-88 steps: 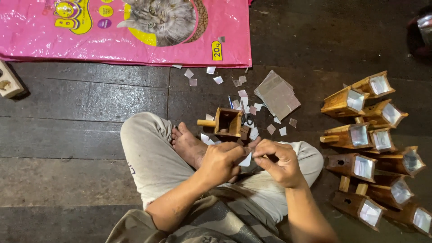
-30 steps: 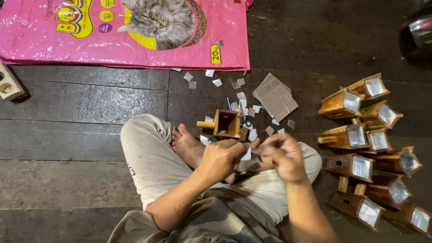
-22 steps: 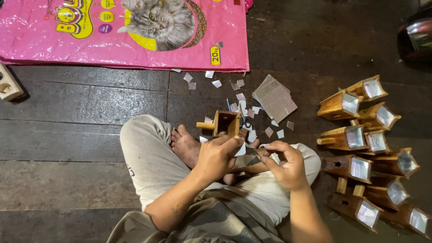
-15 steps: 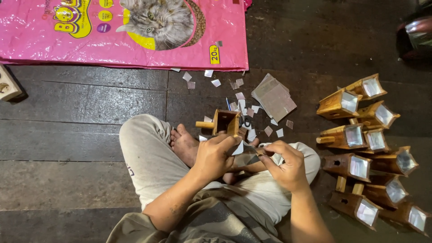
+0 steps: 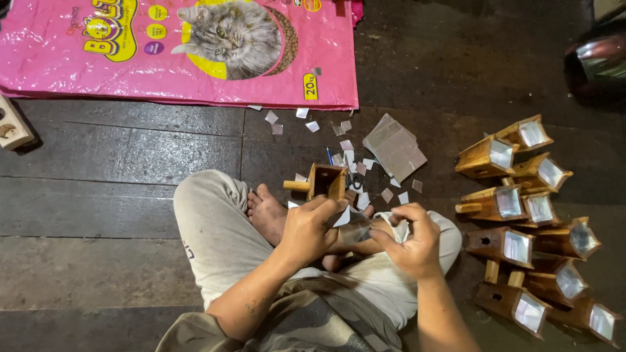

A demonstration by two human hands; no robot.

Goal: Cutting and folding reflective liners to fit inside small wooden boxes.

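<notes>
I sit cross-legged on a dark plank floor. My left hand pinches a small silvery cut piece, and its fingertips are right below a small open wooden box with a side peg that stands by my bare foot. My right hand is closed over my right knee and grips the other end of a grey shiny strip that spans between both hands. What else the right fingers hold is hidden.
Silvery scraps and a stack of grey sheets lie ahead of my feet. Several wooden boxes with mirrored fronts are piled at the right. A pink pet-food sack lies at the far edge, and a wooden block at the left.
My left hand has moved up from my lap to the foot of the wooden box. My right hand stayed over the knee, working the shiny strip.
</notes>
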